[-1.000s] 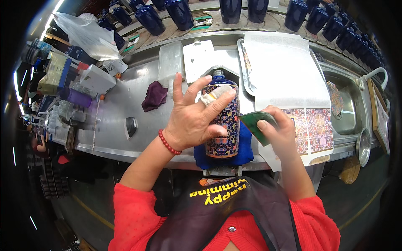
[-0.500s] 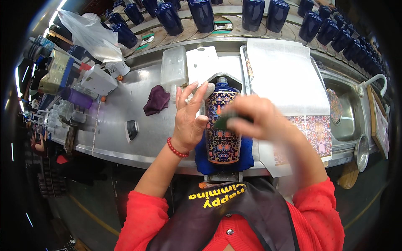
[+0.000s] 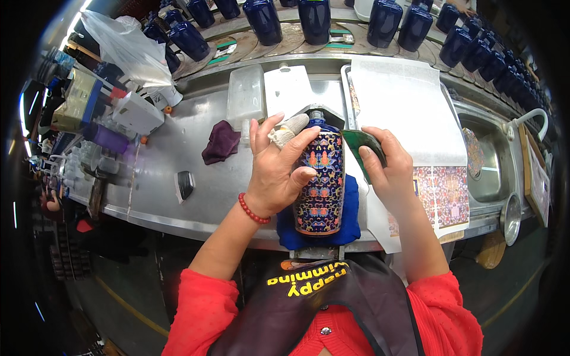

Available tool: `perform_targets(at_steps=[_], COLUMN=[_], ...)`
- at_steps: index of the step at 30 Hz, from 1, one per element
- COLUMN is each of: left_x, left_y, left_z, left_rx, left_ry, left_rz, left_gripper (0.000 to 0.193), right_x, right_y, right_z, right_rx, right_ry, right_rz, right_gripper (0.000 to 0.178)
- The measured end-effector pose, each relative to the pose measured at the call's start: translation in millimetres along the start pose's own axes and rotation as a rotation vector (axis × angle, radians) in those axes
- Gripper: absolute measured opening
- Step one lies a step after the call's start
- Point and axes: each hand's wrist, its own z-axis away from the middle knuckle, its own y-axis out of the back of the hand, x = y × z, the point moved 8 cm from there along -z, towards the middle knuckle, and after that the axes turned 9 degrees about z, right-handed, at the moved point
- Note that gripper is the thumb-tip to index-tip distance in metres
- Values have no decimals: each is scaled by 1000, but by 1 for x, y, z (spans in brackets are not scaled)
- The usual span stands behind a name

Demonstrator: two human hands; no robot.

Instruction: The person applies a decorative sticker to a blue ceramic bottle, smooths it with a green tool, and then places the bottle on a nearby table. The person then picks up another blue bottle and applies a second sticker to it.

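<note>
A dark blue glass bottle, wrapped in a patterned floral decal, lies with its neck away from me on a blue cloth. My left hand rests against its left side, fingers spread. The index fingertip touches the decal's upper edge and the thumb lies on the patterned face. A whitish wrap covers one finger of that hand. My right hand is closed on a flat green scraper, whose edge is at the bottle's upper right side.
A white-covered stack of decal sheets lies right, beside a metal sink. On the steel table are a purple cloth, a small black-and-white piece and a clear plastic container. Several plain blue bottles stand on the conveyor behind.
My right hand has drawn the scraper from the bottle's front to its upper right. The left index finger has come down onto the bottle. Bottles on the conveyor have shifted right.
</note>
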Motion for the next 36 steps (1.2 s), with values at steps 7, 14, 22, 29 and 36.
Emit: perform_targets(at_steps=[7,14,22,29,36], left_x=[-1,4,24,25,10], left_y=[5,2,-5,-14,4], left_z=[1,5,6,4,35], left_rx=[32,29,-82,-169,61], left_ry=[22,11,-54,-18,53], left_rz=[10,-22,-193,-26,132], left_gripper=[75,84,99,103,101], right_x=[-2,-4,-4,-4,7], right_y=[5,2,-3,-5,-5], right_z=[6,7,7,6,9], right_rx=[30,34,37,8,-8], right_ry=[26,27,37,-9,-73], right_rz=[5,-2,-7,-17,-41], right_gripper=[27,26,25,26,26])
